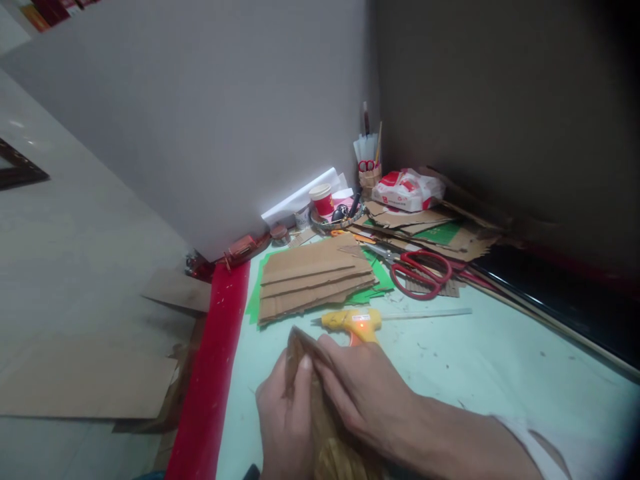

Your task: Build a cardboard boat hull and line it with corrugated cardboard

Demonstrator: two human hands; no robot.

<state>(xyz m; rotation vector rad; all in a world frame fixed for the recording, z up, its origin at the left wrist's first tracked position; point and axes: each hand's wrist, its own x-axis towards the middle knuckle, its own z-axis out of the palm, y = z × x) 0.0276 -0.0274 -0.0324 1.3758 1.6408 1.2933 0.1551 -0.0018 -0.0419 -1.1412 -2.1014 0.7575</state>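
Both of my hands grip a brown piece [330,433], which looks like folded cardboard with a pointed top edge, at the front of the table. My left hand [287,407] is closed on its left side, thumb lying over the near face. On the right side, my right hand [365,380] pinches the upper edge, its fingers partly hidden behind the piece. Just beyond my right hand lies a yellow hot glue gun [350,320] with its small light glowing and a clear glue stick [430,313] out of its back. Past it rests a stack of cut cardboard strips [313,277].
Red-handled scissors [423,275] lie right of the stack. Behind stand a red paper cup [323,199], a pen holder [370,179] and a red-and-white package [407,190]. Loose cardboard [470,247] and a black glossy object [550,300] line the right side. A red strip [210,373] edges the table left.
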